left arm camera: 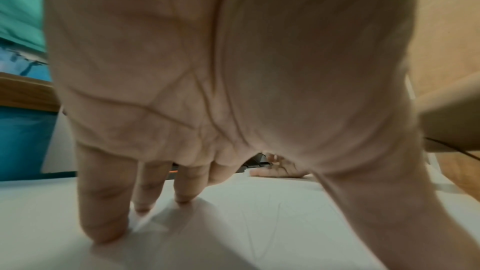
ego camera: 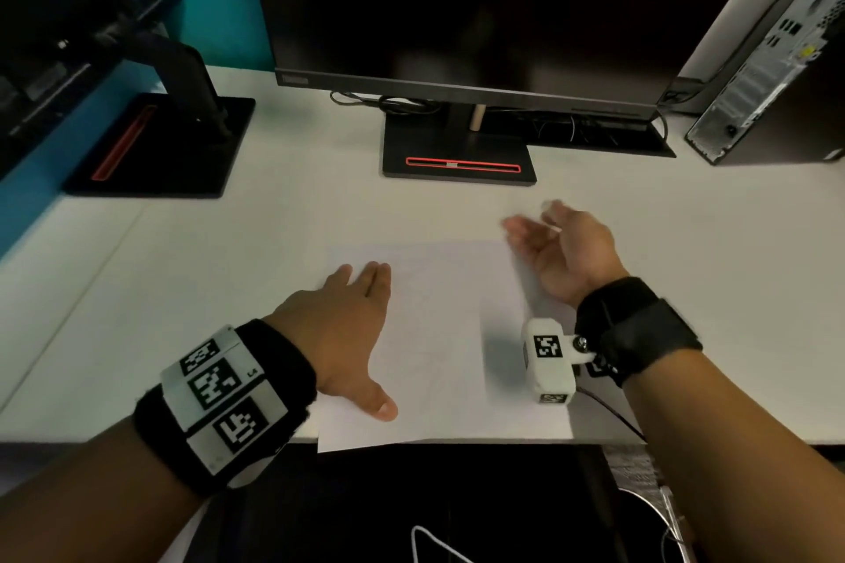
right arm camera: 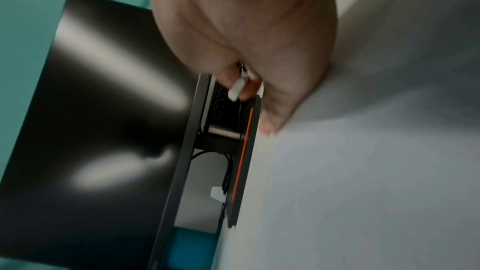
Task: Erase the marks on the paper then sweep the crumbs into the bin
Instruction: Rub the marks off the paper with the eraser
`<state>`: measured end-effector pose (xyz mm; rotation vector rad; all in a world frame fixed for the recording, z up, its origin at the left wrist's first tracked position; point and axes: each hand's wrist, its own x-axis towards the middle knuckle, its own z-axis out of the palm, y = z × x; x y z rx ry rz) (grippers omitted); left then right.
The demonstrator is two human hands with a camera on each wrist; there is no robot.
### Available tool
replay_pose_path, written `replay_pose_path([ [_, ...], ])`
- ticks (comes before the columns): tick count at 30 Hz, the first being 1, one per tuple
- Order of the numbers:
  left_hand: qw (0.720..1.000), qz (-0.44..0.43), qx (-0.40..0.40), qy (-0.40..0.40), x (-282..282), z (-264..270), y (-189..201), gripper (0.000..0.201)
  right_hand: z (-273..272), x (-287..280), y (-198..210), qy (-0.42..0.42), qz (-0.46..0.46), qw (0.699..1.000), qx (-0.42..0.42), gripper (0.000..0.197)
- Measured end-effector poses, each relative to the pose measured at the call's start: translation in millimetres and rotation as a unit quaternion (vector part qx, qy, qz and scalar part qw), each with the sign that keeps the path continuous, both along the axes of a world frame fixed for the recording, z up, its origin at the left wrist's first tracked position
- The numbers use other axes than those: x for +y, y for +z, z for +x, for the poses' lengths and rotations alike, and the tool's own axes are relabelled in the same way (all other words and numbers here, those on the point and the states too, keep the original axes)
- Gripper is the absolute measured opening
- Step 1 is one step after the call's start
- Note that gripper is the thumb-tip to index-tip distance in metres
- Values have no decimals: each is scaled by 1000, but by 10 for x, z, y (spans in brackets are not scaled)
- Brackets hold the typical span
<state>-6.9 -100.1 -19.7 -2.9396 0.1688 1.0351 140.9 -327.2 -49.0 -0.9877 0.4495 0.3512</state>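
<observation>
My left hand [ego camera: 340, 325] lies flat on the paper [ego camera: 439, 334], fingers straight and together, thumb out to the side, fingertips [left arm camera: 103, 231] pressing the sheet down; nothing held in that grip. The paper sits at the near edge of the white bench [ego camera: 183, 265], its near-left corner hanging just over the edge. Faint pencil lines show on the sheet w/ the left wrist view, approx. mid-sheet, just right of the fingers; too faint in the head view to read.

My right hand [ego camera: 560, 249] is at the paper's far-right corner, turned on its little-finger edge, palm facing left, fingers mostly extended and blurred. Thumb and forefinger pinch a small white eraser [right arm camera: 237, 89], seen best from the right wrist cam; in the head view it's prob. the pale bit by the thumb tip, hard to tell w/ the blur.

Behind the paper: a dark monitor [ego camera: 457, 5] on a black base w/ a red strip. A second stand [ego camera: 160, 142] sits far left, and a PC tower [ego camera: 777, 73] far right.
</observation>
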Motion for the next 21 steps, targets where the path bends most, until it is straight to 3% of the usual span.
replay_pose_path([
  [2, 1000, 1, 1, -2, -6, 0, 0, 148, 5, -70, 50, -49, 16, 998, -30, 25],
  [3, 1000, 2, 0, -2, -6, 7, 1, 148, -48, -41, 63, -22, 44, 998, -31, 28],
  [5, 1000, 2, 1, 0, -10, 16, 2, 147, -220, 83, 83, 120, 54, 991, -4, 28],
  [7, 1000, 5, 2, -1, -17, 16, 4, 147, -359, 184, 43, 286, 8, 957, 42, 30],
  [8, 1000, 7, 2, -2, -19, 15, 5, 147, -376, 200, 23, 327, -11, 943, 62, 37],
  [9, 1000, 9, 2, -3, -20, 16, 8, 147, -332, 186, -5, 319, -12, 945, 71, 43],
  [10, 1000, 9, 4, -5, -23, 16, 10, 147, -253, 155, -23, 259, 2, 964, 67, 42],
  [13, 1000, 8, 5, -4, -19, 11, 11, 146, 36, 27, 18, -3, 17, 1000, 0, 18],
  [15, 1000, 7, 5, -3, -18, 8, 8, 146, 47, -3, 57, -42, 7, 998, -38, 20],
  [17, 1000, 6, 4, -3, -14, 14, 5, 146, -68, 60, 44, 56, 33, 998, -21, 29],
  [19, 1000, 6, 3, -2, -18, 18, 7, 145, -232, 130, 21, 223, 8, 975, 20, 40],
  [21, 1000, 6, 2, -2, -17, 16, 8, 146, -276, 151, -8, 279, -31, 959, 45, 41],
])
